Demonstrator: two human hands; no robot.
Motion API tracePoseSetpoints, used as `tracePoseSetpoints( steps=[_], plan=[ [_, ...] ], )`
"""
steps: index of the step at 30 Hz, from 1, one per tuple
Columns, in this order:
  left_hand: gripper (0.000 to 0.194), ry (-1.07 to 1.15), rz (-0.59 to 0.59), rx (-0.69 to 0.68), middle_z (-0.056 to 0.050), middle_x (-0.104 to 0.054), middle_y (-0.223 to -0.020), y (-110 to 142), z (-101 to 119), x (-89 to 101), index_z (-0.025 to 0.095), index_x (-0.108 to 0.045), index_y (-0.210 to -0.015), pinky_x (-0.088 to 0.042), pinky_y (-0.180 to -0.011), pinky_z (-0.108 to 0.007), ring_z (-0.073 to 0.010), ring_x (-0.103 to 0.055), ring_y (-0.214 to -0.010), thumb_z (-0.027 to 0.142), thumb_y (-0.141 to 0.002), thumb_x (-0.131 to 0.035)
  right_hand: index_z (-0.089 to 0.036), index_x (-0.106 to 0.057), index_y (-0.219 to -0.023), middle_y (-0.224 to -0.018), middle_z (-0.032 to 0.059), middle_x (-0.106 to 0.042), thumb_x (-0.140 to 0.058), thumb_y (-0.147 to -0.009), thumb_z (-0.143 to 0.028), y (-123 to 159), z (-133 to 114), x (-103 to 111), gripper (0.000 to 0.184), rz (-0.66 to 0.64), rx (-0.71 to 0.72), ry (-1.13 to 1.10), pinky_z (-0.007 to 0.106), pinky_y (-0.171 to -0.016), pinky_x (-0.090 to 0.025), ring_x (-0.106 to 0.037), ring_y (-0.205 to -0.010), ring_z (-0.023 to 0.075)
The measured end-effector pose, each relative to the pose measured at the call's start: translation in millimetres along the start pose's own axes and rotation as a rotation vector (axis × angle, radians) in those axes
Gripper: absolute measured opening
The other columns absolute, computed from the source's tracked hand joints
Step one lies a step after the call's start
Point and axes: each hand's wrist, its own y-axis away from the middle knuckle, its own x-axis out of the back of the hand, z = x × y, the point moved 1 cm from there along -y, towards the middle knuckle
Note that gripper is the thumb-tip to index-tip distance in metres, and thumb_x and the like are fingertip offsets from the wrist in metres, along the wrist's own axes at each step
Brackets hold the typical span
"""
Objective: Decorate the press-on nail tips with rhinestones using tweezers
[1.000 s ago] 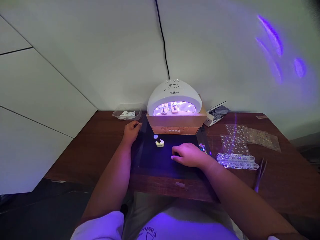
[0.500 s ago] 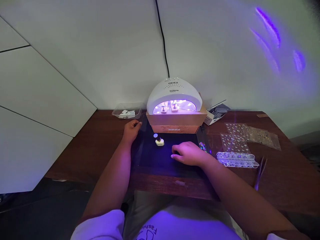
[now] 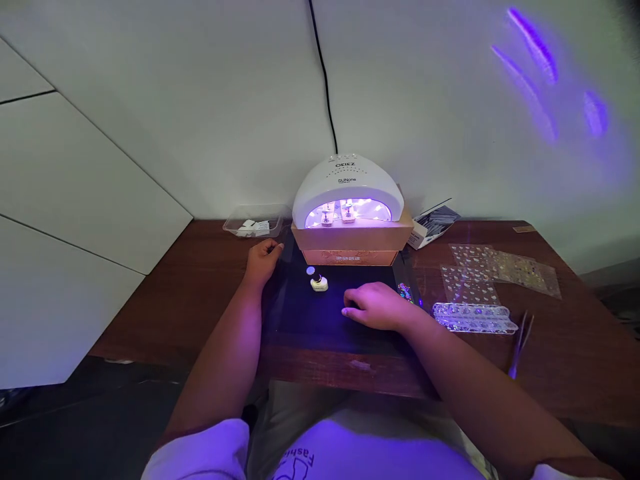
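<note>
A white dome-shaped nail lamp (image 3: 347, 183) glows violet on a cardboard box (image 3: 352, 241) at the back of the table; two small holders stand inside its opening. On the dark mat (image 3: 320, 313) in front sits a small white stand (image 3: 319, 283) with a nail tip on it. My left hand (image 3: 262, 260) rests curled at the mat's left far corner, fingers closed, nothing visible in it. My right hand (image 3: 376, 306) lies palm down on the mat, to the right of the stand and closer to me, its fingers loosely bent over something I cannot make out.
A clear plastic tray (image 3: 253, 223) stands left of the lamp. Right of the mat lie sticker sheets (image 3: 497, 270), a clear nail-tip rack (image 3: 474, 318), tweezers (image 3: 519, 345) and a small open packet (image 3: 433, 225). A black cable (image 3: 324, 73) runs up the wall.
Both hands stay where they were. Only the camera has tilted slightly, shifting everything a little upward in view.
</note>
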Motion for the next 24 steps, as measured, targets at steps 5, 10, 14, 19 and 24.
tracePoseSetpoints(
  steps=[5,10,14,19,24],
  plan=[
    [0.032,0.002,0.006,-0.010,-0.005,-0.067,-0.106,0.0,0.1,0.5,0.013,-0.064,-0.112,-0.059,-0.078,-0.035,-0.0175,-0.066,-0.090,0.041,-0.096,-0.062,-0.024,-0.067,-0.102,-0.098,0.0054,-0.076,-0.049,-0.098,-0.046,-0.3,0.0,0.4,0.029,-0.001,0.004,-0.006,0.030,-0.068,-0.033,-0.068,-0.090,0.0200],
    [0.032,0.006,0.009,-0.012,-0.005,-0.067,-0.105,-0.7,-1.0,0.0,0.013,-0.064,-0.112,-0.059,-0.078,-0.034,-0.0172,-0.066,-0.090,0.041,-0.096,-0.062,-0.024,-0.068,-0.103,-0.098,0.0058,-0.076,-0.049,-0.097,-0.046,0.2,0.1,0.8,0.030,-0.003,0.005,-0.011,0.030,-0.069,-0.034,-0.068,-0.091,0.0203],
    [0.032,0.009,0.004,-0.004,-0.005,-0.067,-0.105,-0.6,-1.1,0.4,0.013,-0.064,-0.112,-0.059,-0.078,-0.034,-0.0172,-0.066,-0.090,0.041,-0.096,-0.062,-0.024,-0.068,-0.104,-0.098,0.0059,-0.075,-0.049,-0.098,-0.046,0.5,-0.2,0.7,0.029,0.004,0.001,-0.010,0.030,-0.069,-0.033,-0.068,-0.091,0.0206],
    [0.032,0.006,-0.003,0.005,-0.006,-0.067,-0.107,-0.5,-1.8,0.3,0.013,-0.064,-0.113,-0.059,-0.079,-0.035,-0.0178,-0.066,-0.091,0.040,-0.096,-0.062,-0.024,-0.068,-0.103,-0.099,0.0059,-0.075,-0.050,-0.097,-0.047,0.2,-0.2,0.1,0.029,0.004,0.000,-0.009,0.030,-0.070,-0.034,-0.068,-0.091,0.0205],
    [0.033,0.001,-0.005,0.017,-0.006,-0.067,-0.110,-0.7,-2.2,-0.4,0.013,-0.064,-0.115,-0.059,-0.082,-0.037,-0.0186,-0.066,-0.094,0.041,-0.096,-0.062,-0.024,-0.068,-0.103,-0.098,0.0058,-0.075,-0.050,-0.097,-0.046,0.2,0.3,-0.3,0.029,0.004,-0.001,-0.010,0.030,-0.070,-0.034,-0.068,-0.091,0.0203]
  ],
)
